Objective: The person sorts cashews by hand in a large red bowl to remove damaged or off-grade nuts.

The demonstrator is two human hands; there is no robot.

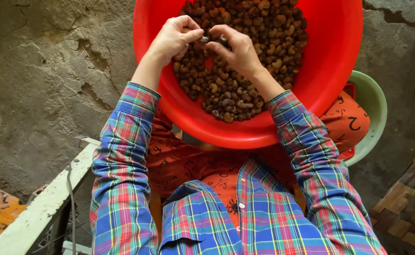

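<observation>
A small dark cashew nut (pixel 204 39) sits pinched between fingertips, far centre, just above the brown heap of nuts (pixel 245 66) in the red basin (pixel 330 61).

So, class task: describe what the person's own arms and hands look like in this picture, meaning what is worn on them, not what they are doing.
Both arms wear long plaid sleeves, the left sleeve and the right sleeve, checked in blue, red, green and yellow, with cuffs ending at the wrists. The left hand and right hand are bare: no gloves, rings or watch show.
</observation>
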